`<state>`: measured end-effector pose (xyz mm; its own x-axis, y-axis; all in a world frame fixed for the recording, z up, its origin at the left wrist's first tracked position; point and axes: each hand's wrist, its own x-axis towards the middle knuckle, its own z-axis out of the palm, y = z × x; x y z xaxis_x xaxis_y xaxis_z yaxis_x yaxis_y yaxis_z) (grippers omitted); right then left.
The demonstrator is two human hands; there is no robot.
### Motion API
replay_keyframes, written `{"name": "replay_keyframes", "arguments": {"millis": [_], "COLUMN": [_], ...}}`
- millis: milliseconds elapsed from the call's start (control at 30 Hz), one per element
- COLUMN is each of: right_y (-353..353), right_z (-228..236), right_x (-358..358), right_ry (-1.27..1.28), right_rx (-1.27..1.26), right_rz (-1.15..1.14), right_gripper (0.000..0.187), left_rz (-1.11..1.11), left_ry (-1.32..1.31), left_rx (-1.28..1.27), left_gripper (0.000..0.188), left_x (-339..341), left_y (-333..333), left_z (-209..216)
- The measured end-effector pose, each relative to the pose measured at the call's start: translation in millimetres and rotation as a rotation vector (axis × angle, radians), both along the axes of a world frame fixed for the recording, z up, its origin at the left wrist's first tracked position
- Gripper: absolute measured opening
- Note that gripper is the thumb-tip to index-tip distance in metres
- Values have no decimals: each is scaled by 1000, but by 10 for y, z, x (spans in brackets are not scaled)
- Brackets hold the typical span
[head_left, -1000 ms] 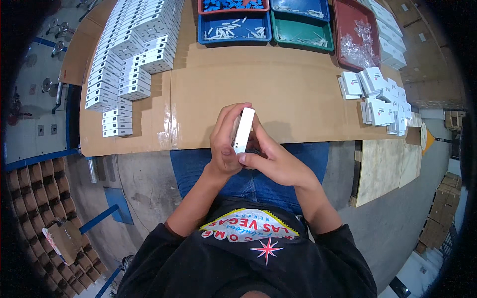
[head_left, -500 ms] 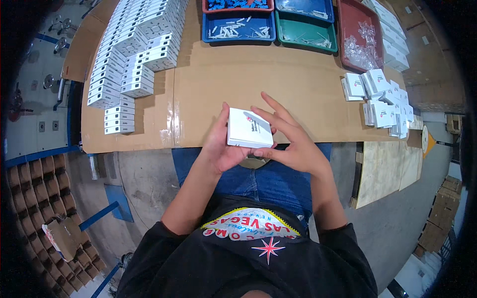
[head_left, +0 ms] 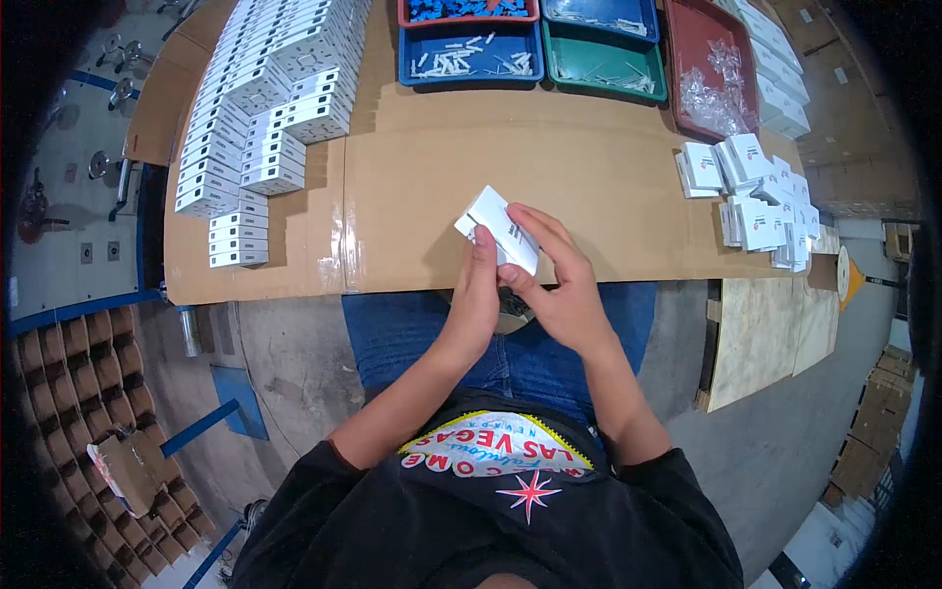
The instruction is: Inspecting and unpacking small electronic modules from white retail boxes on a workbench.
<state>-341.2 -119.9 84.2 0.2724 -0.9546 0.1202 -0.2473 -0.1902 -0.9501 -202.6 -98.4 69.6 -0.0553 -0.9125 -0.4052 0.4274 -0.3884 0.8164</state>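
Gripping a white box (head_left: 504, 228) — newly turned aslant, left hand (head_left: 475, 302) and right hand (head_left: 572, 299) fingers (head_left: 549, 234) closed on it

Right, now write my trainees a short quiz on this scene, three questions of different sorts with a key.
1. What do the left hand and right hand hold between them?
A. a green tray
B. a white box
C. a blue piece

2. True or false: the clear plastic lies in the green tray.

3. Fill in: the big block of stacked white boxes stands toward the person's ____ side of the table.

Key
1. B
2. False; it lies in the rightmost red tray.
3. left
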Motion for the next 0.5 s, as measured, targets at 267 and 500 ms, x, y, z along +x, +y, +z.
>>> {"name": "replay_keyframes", "arguments": {"millis": [267,500], "right_y": [46,129], "right_z": [13,-20], "right_x": [172,279], "right_ry": [-32,64], "right_rx": [-69,-216], "right_rz": [-11,-40], "right_gripper": [64,55], "left_rz": [225,228], "left_ry": [-70,-69], "left_rx": [-296,-395], "left_gripper": [69,68], "left_x": [-79,-104], "left_y": [-80,-17], "left_z": [73,49]}}
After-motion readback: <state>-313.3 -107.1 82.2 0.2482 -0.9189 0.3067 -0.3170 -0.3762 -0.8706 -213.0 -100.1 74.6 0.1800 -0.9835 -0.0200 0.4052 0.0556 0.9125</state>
